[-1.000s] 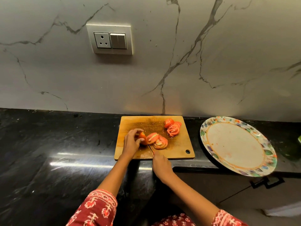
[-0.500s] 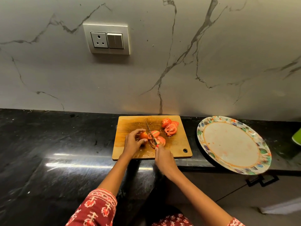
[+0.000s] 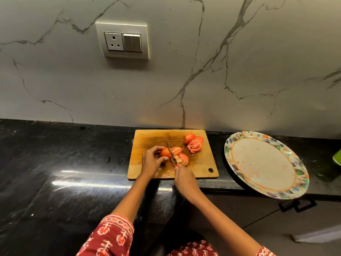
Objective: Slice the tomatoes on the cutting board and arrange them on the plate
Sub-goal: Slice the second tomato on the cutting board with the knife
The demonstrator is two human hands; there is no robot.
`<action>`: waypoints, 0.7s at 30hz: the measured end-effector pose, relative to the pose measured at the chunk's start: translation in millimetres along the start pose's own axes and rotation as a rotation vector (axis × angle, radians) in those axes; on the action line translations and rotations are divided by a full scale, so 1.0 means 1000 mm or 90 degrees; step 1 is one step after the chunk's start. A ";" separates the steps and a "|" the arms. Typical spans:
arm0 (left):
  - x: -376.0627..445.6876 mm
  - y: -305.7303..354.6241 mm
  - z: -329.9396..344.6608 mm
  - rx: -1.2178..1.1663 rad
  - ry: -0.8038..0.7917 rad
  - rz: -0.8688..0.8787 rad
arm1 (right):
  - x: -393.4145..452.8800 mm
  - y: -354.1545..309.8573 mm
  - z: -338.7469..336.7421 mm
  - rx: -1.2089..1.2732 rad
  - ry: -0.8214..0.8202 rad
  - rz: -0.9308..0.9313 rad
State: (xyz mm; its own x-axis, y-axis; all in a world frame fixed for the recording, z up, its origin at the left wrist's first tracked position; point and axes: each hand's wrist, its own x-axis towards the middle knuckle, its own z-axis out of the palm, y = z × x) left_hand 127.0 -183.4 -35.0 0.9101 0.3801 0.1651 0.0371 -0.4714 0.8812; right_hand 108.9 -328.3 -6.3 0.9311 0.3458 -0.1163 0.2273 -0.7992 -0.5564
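Observation:
A wooden cutting board (image 3: pixel 147 167) lies on the black counter. My left hand (image 3: pixel 152 160) grips the uncut end of a tomato (image 3: pixel 164 152) on the board. My right hand (image 3: pixel 183 177) holds a red-handled knife (image 3: pixel 170 150), its blade standing on the tomato just right of my left fingers. Cut slices (image 3: pixel 180 154) lie to the right of the blade. A second fanned pile of slices (image 3: pixel 194 144) sits at the board's far right. The flower-rimmed plate (image 3: pixel 265 190) lies to the right of the board, holding no tomato.
The plate overhangs the counter's front edge (image 3: pixel 221 186). A green object (image 3: pixel 337 157) peeks in at the far right. A marble wall with a socket and switch plate (image 3: pixel 122 41) rises behind the board. A drawer handle (image 3: pixel 297 206) shows below the plate.
The knife, low at the board's front a second ago, has come up and its blade now stands across the tomato. My left hand keeps its hold on the tomato end.

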 end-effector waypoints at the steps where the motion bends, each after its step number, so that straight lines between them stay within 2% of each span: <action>1: 0.000 0.001 0.000 0.001 -0.003 0.001 | 0.000 0.000 -0.002 0.000 0.004 -0.004; 21: -0.001 0.001 -0.002 -0.024 -0.002 -0.034 | 0.001 -0.008 -0.003 -0.022 -0.006 0.001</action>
State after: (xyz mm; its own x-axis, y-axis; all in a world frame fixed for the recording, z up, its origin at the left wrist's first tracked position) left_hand 125.0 -182.9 -33.1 0.9088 0.4008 0.1157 0.0698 -0.4196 0.9050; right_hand 109.3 -323.1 0.2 0.9287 0.3492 -0.1252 0.2360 -0.8165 -0.5269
